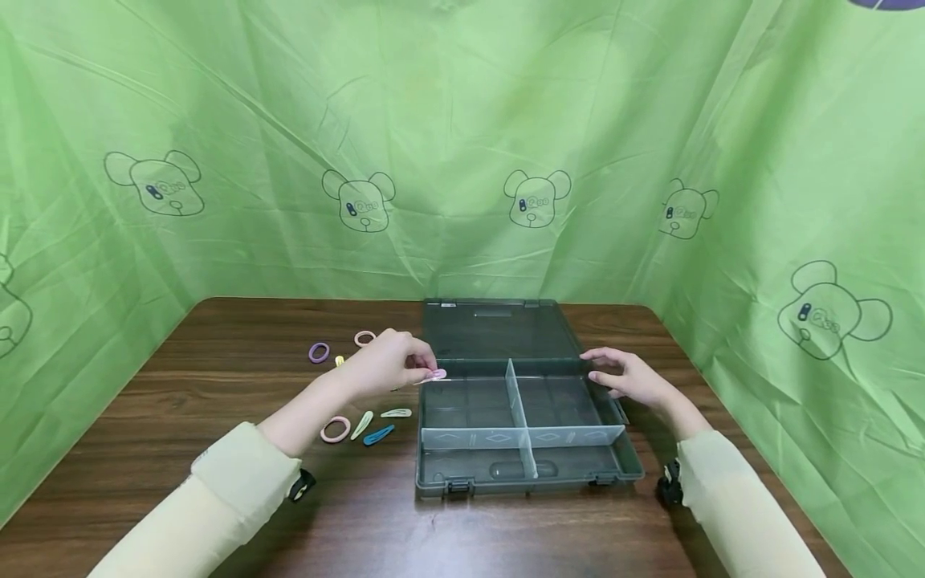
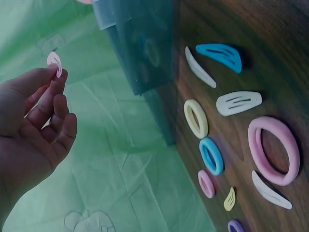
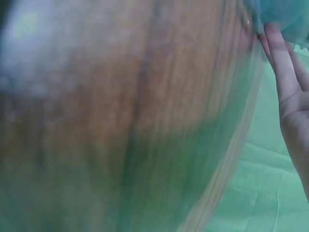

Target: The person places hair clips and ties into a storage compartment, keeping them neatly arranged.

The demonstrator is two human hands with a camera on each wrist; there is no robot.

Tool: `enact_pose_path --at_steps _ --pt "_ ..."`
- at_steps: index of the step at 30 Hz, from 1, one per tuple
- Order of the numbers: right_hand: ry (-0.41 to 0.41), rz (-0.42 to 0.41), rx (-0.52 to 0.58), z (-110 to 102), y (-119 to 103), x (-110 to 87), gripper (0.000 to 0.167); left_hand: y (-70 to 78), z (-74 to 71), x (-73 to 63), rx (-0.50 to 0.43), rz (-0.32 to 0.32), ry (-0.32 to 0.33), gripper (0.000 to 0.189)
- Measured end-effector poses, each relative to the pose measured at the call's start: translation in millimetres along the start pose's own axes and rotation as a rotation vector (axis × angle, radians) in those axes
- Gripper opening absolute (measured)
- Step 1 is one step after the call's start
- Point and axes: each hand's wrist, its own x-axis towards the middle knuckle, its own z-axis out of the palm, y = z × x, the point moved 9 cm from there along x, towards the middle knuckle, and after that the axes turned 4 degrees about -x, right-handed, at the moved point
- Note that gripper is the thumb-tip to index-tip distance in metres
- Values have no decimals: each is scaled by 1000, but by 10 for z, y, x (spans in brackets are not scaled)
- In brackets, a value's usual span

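Note:
Between thumb and fingertips, my left hand [image 1: 390,365] pinches a small pink hair clip [image 2: 55,63], held over the back left corner of a dark translucent organizer box [image 1: 499,486]. The box stands with its lid [image 1: 495,329] laid back, and clear dividers [image 1: 517,401] split its inside into compartments; I see nothing lying in them. My right hand [image 1: 629,376] is at the box's back right side, fingertips at the rim near the lid hinge, fingers loosely bent. Left of the box lie a blue hair clip [image 1: 378,435] and pale clips [image 1: 396,413].
Several hair ties lie on the wooden table [image 1: 181,417], among them a pink one [image 2: 256,154], a blue one [image 2: 220,165] and a cream one [image 2: 188,116]. A small yellow clip [image 2: 230,199] is near them. Green printed cloth [image 1: 448,120] hangs around the table.

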Motion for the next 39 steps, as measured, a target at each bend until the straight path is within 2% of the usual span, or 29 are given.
enact_pose_path --at_steps 7,13,17,27,35,39 --pt "6 -4 -14 -13 -23 5 45 5 238 79 -32 18 -61 5" --pt "68 -39 -71 -20 -42 32 41 -18 454 129 -24 61 -113 6" --pt "96 -57 -132 -10 -85 52 45 -54 573 144 -38 88 -141 6" --pt "78 -74 -198 -2 -94 6 47 -197 754 146 -75 73 -204 4" --pt "51 -94 -184 33 -59 -58 50 -208 823 160 -108 80 -258 5" --pt "36 -90 -174 60 -66 -73 50 -214 903 184 -76 84 -307 8"
